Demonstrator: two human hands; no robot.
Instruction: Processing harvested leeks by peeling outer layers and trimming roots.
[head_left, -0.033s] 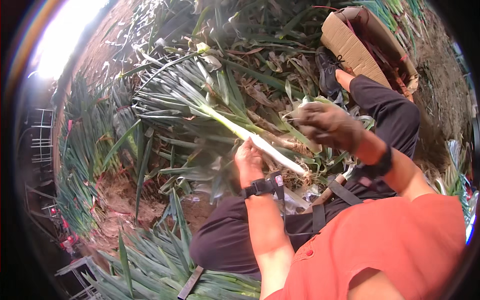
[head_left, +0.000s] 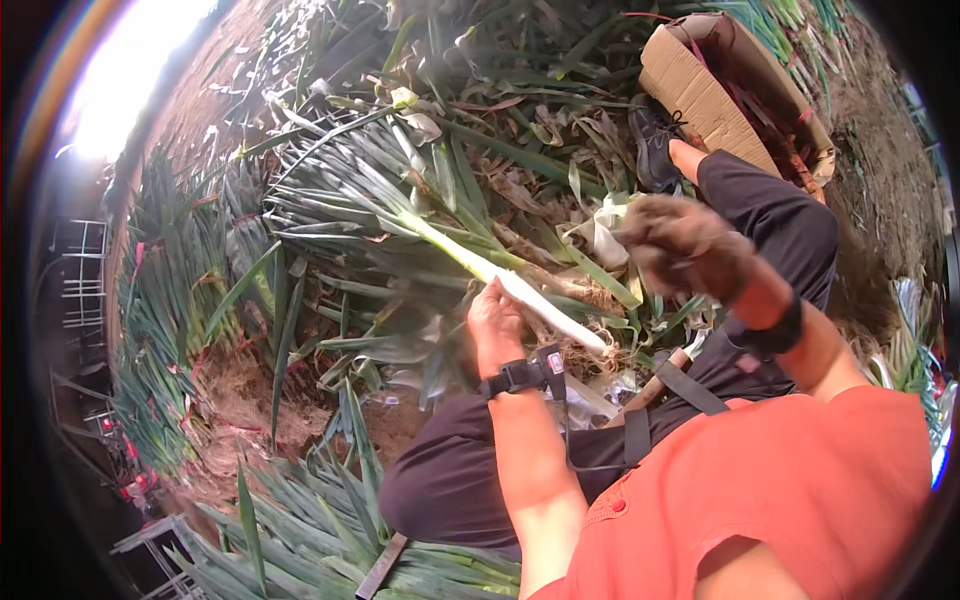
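A leek with a white shaft, roots and long green leaves lies slantwise across the middle. My left hand is closed around its shaft, with the roots toward my lap and the leaves fanning to the upper left. To the right of the shaft, my gloved right hand is curled and blurred by motion. A limp pale leek leaf sticks out at its left side and appears gripped in it. Under and beyond the leek lie more leeks and stripped leaves.
A cardboard box stands open at the upper right, beside my shoe. Bundled leeks line the left, and another pile lies at the lower left by my knee. A metal rack is at the far left edge.
My right hand has shifted right, away from the leek, and the pale leaf beside it has moved too. The leek and my left hand have barely moved.
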